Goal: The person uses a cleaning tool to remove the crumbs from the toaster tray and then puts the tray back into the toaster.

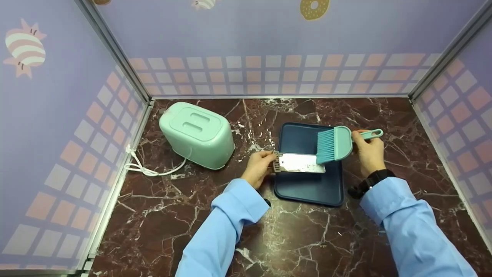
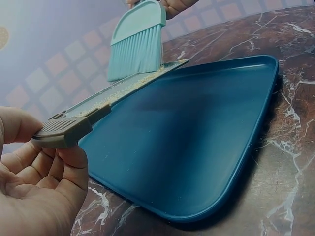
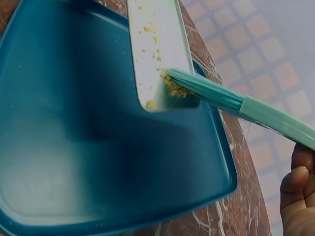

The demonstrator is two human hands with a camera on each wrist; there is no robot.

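My left hand (image 1: 258, 167) pinches the brown end of a metal crumb tray (image 1: 300, 163), thumb on top and fingers beneath. The crumb tray is held above a dark blue tray (image 1: 307, 188). In my right hand (image 1: 371, 154) is a mint-green brush (image 1: 343, 143), gripped by its handle. Its bristles touch the crumb tray near the free end. The right wrist view shows yellowish crumbs (image 3: 174, 88) gathered at the bristle tips, with more scattered along the metal. A few tiny specks lie on the blue tray.
A mint-green toaster (image 1: 196, 134) stands at the left on the dark marbled tabletop (image 1: 300, 238). Its white cord (image 1: 150, 171) lies coiled beside the left wall. Patterned panels (image 1: 246, 38) enclose the back and both sides.
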